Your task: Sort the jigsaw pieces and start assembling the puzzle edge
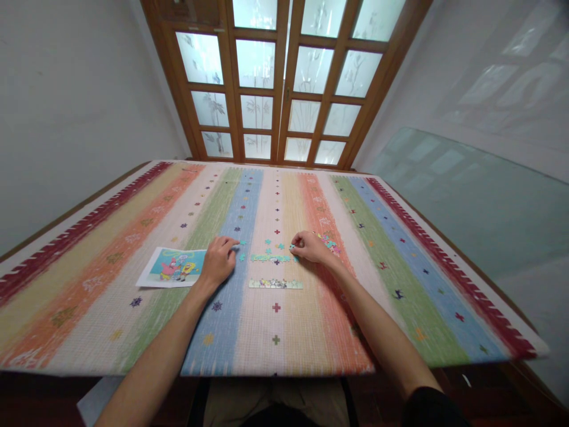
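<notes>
A striped woven cloth (pixel 133 332) is spread over the tabletop. At nine o'clock of the left hand, a printed cartoon reference picture (pixel 173 267) is laid flat, its near corner just beside the wrist. The left hand (pixel 219 258) is rested palm down, the forefinger stretched to a loose teal puzzle piece (pixel 243 242) at its one o'clock; nothing is enclosed in that grip. Between the hands an assembled strip (pixel 269 258) is seen, with a second assembled strip (pixel 275 284) at six o'clock of it, apart. The right hand (pixel 310 247) is closed in a pinch grip on a small piece (pixel 292 247) at the upper strip's right end. A heap of loose pieces (pixel 329 242) lies at its three o'clock. The pieces are judged light, thin, stiff card, best pinched at the edges.
</notes>
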A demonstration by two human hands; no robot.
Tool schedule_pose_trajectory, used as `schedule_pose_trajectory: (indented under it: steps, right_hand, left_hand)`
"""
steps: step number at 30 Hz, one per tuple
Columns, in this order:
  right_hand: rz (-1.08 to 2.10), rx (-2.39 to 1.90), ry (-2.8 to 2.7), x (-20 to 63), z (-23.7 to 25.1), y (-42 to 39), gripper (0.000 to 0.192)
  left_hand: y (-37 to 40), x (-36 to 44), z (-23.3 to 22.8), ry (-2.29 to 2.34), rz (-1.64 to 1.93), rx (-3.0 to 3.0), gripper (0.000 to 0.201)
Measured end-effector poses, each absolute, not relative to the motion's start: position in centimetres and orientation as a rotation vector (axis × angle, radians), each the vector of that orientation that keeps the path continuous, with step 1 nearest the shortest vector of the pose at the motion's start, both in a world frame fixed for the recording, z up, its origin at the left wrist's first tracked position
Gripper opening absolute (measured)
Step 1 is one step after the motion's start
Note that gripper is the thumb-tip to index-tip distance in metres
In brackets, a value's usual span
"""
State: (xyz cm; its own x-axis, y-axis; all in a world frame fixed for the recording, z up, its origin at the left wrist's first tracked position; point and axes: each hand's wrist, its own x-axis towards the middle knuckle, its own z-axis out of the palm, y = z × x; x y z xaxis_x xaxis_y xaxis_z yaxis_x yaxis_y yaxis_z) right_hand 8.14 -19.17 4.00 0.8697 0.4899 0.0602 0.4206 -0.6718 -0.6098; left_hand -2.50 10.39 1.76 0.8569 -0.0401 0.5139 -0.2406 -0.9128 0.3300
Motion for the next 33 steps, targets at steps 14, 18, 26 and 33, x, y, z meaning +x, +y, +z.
schedule_pose_trajectory:
  steps: [14, 18, 26, 33]
  right_hand:
    - [0.212, -2.190, -0.617, 7.2, 4.7, -20.3, 0.004]
    - [0.222, -2.199, -0.639, 6.5, 4.9, -20.4, 0.007]
    - [0.218, -2.285, -0.677, 5.1, 5.1, -19.7, 0.010]
    - [0.132, -2.473, -0.717, 4.6, 5.5, -19.3, 0.012]
  left_hand:
    - [10.4, -2.5, 1.6, -0.301, 0.664, 2.642, 0.034]
    - [10.3, -2.4, 1.5, -0.361, 0.691, 2.622, 0.030]
    - [9.9, -2.7, 1.7, -0.643, 0.544, 2.574, 0.032]
    - [9.6, -2.7, 1.4, -0.723, 0.520, 2.553, 0.032]
